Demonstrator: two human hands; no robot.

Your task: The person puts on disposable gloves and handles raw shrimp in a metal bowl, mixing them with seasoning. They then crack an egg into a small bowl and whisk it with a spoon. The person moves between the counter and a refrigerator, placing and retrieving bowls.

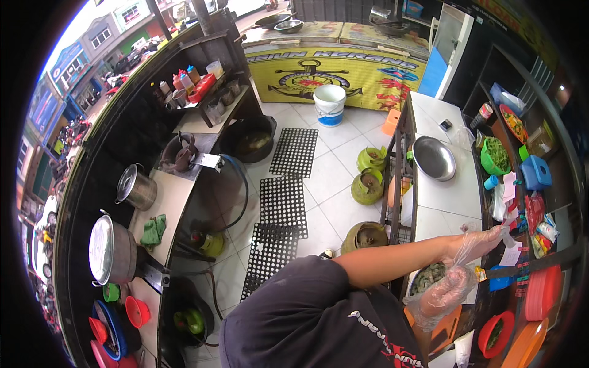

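My left hand (478, 244) reaches over the right-hand counter, with clear thin plastic around its palm and fingers. Just below it, my right hand (444, 294) wears a clear plastic glove and pinches the plastic that stretches up to the left hand. How far the plastic covers the left fingers is hard to see. Partly hidden under my hands is a bowl of raw, greyish shrimp (427, 278). An orange plastic item (448, 327) lies below the right hand. Farther up the white tiled counter (448, 200) sits an empty steel bowl (434, 158).
Shelves beside the counter hold a green basket of green vegetables (495, 155), a blue container (536, 172) and a red bowl (496, 333). Green gas cylinders (367, 186) stand on the floor near black perforated mats (283, 200). Opposite are lidded pots (112, 250) and a burner (180, 154).
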